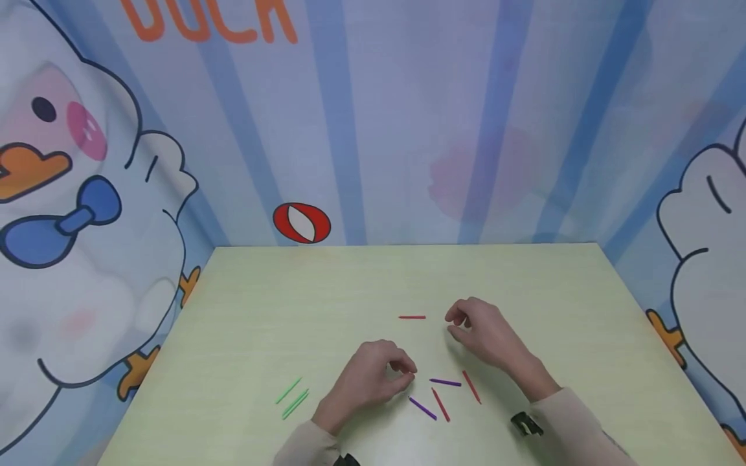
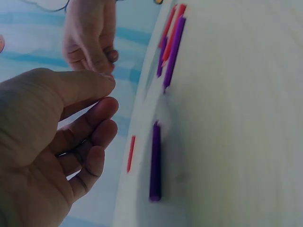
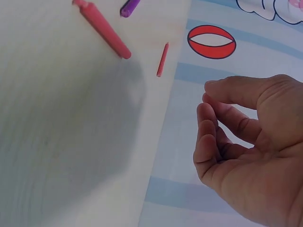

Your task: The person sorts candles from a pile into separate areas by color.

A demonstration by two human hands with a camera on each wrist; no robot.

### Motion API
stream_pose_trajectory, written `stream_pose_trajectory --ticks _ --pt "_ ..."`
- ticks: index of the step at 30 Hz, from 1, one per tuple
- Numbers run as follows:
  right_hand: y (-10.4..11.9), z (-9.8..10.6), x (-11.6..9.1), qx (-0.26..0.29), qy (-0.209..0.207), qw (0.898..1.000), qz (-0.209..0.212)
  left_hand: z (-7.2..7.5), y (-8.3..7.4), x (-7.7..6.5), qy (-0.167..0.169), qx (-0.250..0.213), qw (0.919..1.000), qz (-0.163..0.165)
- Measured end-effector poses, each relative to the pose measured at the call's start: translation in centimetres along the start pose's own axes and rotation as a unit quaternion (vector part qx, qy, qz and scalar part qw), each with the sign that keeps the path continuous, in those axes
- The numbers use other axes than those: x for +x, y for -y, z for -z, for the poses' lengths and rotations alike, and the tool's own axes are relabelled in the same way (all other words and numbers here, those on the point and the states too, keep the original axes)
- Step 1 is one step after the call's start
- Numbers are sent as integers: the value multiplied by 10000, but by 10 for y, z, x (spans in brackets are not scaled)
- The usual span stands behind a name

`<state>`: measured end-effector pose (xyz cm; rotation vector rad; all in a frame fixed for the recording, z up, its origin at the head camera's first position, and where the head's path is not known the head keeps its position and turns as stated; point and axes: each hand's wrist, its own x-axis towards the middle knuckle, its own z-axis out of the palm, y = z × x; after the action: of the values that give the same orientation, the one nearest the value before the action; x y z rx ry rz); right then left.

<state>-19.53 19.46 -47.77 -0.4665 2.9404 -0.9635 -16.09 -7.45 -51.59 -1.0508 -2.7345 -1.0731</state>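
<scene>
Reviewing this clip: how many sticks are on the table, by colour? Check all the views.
Red sticks: 3
Green sticks: 3, two of them lying close together
Purple sticks: 3, one of them out of sight in the head view
Total: 9

Your sleeves (image 1: 574, 430) run off the bottom of the head view, behind your fingers. Well beyond your fingertips, orange letters (image 1: 217, 19) lose their tops to the edge; far left of your fingers, a duck drawing (image 1: 105, 275) is cut off. In the left wrist view, above the fingers of your left hand (image 2: 40, 142), purple sticks (image 2: 174, 54) and red sticks (image 2: 175, 26) overlap, their far ends blurred. Your right hand (image 2: 90, 38) leaves through the top there. In the right wrist view, a purple stick (image 3: 129, 8) above your fingertips is cropped.
</scene>
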Motion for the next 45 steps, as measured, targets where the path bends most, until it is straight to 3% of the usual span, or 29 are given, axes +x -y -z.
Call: stream_pose_trajectory --ticks 7,15,21,27,38,45 --pt "0 3 -21 -21 -88 9999 -140 -20 -13 14 647 244 9960 -559" --pt "-2 2 -37 69 -115 9993 -360 -35 -17 14 1018 599 9889 -905" --pt "-7 4 -45 78 -124 9987 -479 -38 -21 14 1008 1094 9826 -1112" --pt "-9 5 -57 161 87 9966 -802 -41 -22 14 1028 1432 9782 -1096" --pt "-10 -1 -76 241 399 9893 -1384 -45 -22 16 964 1324 9818 -965" --pt "-18 -13 -80 311 417 9894 -1355 -44 -24 18 946 1364 9809 -1010"
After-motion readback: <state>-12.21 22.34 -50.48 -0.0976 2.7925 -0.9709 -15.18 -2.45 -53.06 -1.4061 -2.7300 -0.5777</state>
